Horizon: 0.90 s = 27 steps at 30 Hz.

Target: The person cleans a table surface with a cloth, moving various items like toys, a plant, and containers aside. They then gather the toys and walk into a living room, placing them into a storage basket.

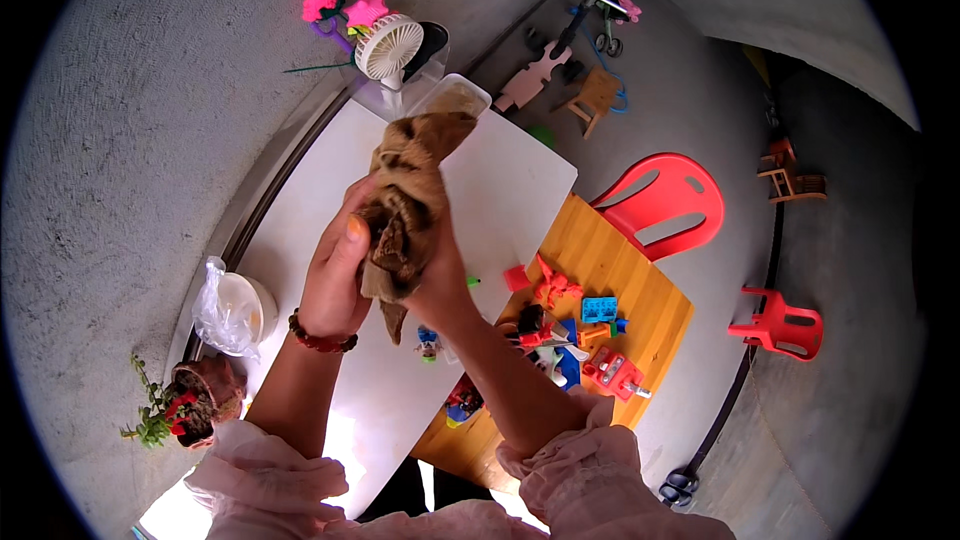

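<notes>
My left hand and my right hand are both closed around a bunched brown cloth, one on each side of it. The cloth is folded and crumpled, with one corner hanging below my hands. It is held above a white table. Beyond its upper end stands a clear plastic container, whose contents are partly hidden. A small toy figure is on the white table, below the hanging corner. The fingers of my right hand are largely hidden behind the cloth.
A wooden table with several toys adjoins the white table at the right. A white fan stands at the back by the wall. A plastic-wrapped white bowl and a potted plant are at the left. A red chair stands beyond the tables.
</notes>
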Motion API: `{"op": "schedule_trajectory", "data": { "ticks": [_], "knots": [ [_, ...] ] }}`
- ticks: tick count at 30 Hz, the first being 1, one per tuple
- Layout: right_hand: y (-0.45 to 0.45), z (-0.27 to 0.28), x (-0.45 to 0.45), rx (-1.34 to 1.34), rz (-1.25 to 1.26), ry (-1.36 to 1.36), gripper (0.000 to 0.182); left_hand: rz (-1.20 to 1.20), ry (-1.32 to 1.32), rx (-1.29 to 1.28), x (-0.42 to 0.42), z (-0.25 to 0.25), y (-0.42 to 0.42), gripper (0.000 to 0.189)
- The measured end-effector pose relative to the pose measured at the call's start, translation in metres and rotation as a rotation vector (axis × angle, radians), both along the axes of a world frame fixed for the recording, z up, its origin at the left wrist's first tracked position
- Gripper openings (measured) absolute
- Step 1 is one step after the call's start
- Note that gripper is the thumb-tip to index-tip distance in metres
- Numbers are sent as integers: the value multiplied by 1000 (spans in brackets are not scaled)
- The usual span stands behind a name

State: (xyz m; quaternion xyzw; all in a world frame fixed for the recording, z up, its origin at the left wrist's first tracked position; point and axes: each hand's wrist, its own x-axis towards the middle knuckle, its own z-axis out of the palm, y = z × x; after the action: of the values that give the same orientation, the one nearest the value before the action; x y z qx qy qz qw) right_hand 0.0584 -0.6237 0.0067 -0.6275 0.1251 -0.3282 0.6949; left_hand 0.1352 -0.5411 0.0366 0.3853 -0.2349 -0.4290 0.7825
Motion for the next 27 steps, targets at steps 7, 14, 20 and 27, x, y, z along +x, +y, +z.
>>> {"op": "schedule_trajectory", "data": {
  "ticks": [7,14,20,27],
  "knots": [
    [-134,7,-57,-409,-323,516,76,272,-1211,836,13,-100,28,67],
    [-117,-77,-85,-1012,-257,1039,65,169,-1593,1109,-14,-143,49,71],
    [-196,-93,-32,-1061,-560,1073,58,177,-1625,1120,-17,-145,45,72],
    [-141,-92,-55,-934,-368,1010,60,164,-1637,1167,-15,-142,44,71]
  ]
}}
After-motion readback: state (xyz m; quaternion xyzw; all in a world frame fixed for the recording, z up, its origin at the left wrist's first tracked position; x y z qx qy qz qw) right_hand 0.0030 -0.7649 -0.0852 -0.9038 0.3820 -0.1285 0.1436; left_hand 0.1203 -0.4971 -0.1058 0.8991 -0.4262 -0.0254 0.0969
